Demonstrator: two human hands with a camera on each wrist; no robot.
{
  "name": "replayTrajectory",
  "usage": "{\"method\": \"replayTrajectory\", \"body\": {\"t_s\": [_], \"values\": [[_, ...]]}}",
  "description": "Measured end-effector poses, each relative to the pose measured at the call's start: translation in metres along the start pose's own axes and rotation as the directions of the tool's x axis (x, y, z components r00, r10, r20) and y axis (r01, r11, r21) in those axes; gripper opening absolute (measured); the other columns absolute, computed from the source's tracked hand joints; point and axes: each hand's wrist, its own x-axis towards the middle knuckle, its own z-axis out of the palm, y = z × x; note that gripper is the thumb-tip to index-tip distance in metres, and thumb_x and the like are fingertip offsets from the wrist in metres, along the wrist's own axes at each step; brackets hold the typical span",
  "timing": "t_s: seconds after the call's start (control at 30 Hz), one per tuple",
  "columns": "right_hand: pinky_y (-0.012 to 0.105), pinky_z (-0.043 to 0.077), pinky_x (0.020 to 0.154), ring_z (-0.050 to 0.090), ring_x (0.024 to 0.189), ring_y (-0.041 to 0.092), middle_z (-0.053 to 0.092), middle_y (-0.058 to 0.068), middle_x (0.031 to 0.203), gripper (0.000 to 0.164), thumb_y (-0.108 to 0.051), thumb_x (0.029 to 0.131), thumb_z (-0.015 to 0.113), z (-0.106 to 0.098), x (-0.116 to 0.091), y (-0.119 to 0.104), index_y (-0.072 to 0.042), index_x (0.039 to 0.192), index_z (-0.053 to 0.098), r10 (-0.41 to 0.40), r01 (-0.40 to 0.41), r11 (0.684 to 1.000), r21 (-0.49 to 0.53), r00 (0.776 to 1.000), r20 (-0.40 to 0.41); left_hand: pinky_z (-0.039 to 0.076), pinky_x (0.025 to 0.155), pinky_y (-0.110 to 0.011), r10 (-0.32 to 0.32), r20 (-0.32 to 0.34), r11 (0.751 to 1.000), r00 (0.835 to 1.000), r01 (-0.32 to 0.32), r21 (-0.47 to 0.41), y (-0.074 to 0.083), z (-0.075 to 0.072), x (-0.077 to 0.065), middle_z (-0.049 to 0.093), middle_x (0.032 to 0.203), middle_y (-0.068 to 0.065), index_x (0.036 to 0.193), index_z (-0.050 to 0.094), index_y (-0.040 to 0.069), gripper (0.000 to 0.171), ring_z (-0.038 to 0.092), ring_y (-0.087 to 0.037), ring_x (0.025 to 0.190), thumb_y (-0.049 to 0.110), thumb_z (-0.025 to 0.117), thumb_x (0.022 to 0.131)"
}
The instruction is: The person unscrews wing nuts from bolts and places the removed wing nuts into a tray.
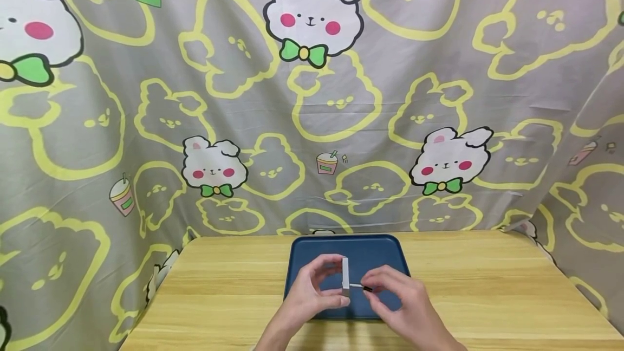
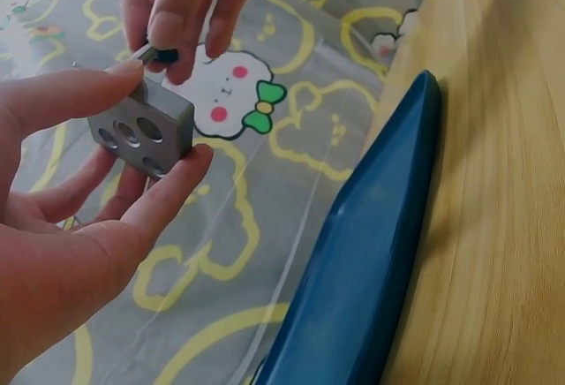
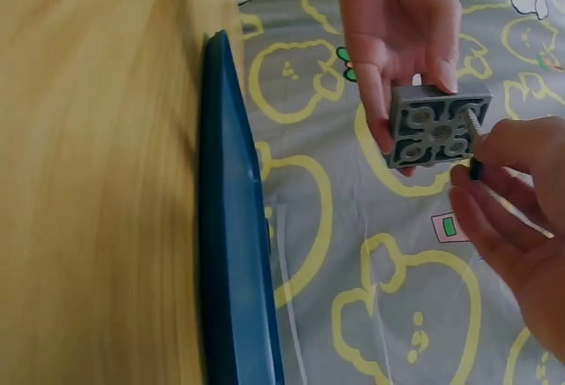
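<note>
My left hand (image 1: pixel 314 288) grips a small grey metal block (image 1: pixel 345 276) by its edges, upright over the tray. Round holes show on one face of the block (image 2: pixel 146 129) in the left wrist view. The other face is ribbed, with rings at the corners, in the right wrist view. Between thumb and fingers, my right hand (image 1: pixel 402 297) pinches a thin threaded screw (image 3: pixel 474 122) by its black end (image 1: pixel 368 288). The screw's silver tip meets the ribbed face near one corner. How deep it sits in the hole, I cannot tell.
A dark blue tray (image 1: pixel 312 245) with a raised rim lies on the wooden table (image 1: pixel 487 286) beneath both hands. Behind and at both sides hangs a grey curtain (image 1: pixel 273 118) printed with rabbits and yellow outlines, reaching down to the table's edges.
</note>
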Motion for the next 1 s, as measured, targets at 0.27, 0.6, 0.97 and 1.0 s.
{"method": "replayTrajectory", "body": {"t_s": [0.27, 0.6, 0.97, 1.0], "values": [[0.015, 0.056, 0.084, 0.069, 0.087, 0.014, 0.069, 0.001, 0.106, 0.024, -0.029, 0.105, 0.06, 0.007, 0.001, 0.006, -0.012, 0.103, 0.076, -0.281, 0.259, 0.943, -0.211, 0.956, -0.084, 0.056, 0.098, -0.046, 0.002, 0.029, 0.995, 1.0, 0.001, -0.098, 0.0, -0.003, -0.001, 0.055, 0.14, -0.013, 0.141, 0.053, -0.001, 0.063, 0.051, -0.036, 0.131, -0.003, 0.08, 0.084], [0.015, 0.055, 0.086, 0.07, 0.088, 0.018, 0.071, 0.006, 0.106, 0.026, -0.029, 0.104, 0.061, 0.01, 0.001, 0.004, -0.008, 0.105, 0.076, -0.302, 0.268, 0.935, -0.233, 0.945, -0.123, 0.055, 0.099, -0.046, -0.001, 0.027, 0.992, 1.0, 0.004, -0.126, 0.0, -0.002, -0.001, 0.055, 0.14, -0.013, 0.141, 0.052, -0.002, 0.062, 0.05, -0.038, 0.131, -0.004, 0.079, 0.085], [0.026, 0.062, 0.075, 0.073, 0.089, 0.017, 0.074, 0.002, 0.105, 0.024, -0.001, 0.093, 0.074, 0.001, 0.003, -0.01, -0.013, 0.113, 0.074, 0.397, -0.372, 0.908, 0.194, 0.912, -0.107, 0.057, 0.096, -0.046, 0.031, -0.034, 0.999, 0.999, -0.033, -0.041, 0.002, -0.001, -0.001, 0.054, 0.139, -0.015, 0.137, 0.055, 0.0, 0.064, 0.053, -0.031, 0.129, -0.008, 0.08, 0.079], [0.029, 0.062, 0.074, 0.074, 0.088, 0.02, 0.075, 0.004, 0.102, 0.019, -0.005, 0.095, 0.073, 0.0, 0.004, -0.011, -0.01, 0.113, 0.074, 0.505, -0.474, 0.842, 0.257, 0.861, -0.064, 0.057, 0.096, -0.046, 0.035, -0.037, 0.999, 0.999, -0.036, -0.029, 0.002, 0.0, -0.001, 0.054, 0.139, -0.015, 0.137, 0.056, 0.001, 0.064, 0.052, -0.03, 0.129, -0.009, 0.08, 0.078]]}}
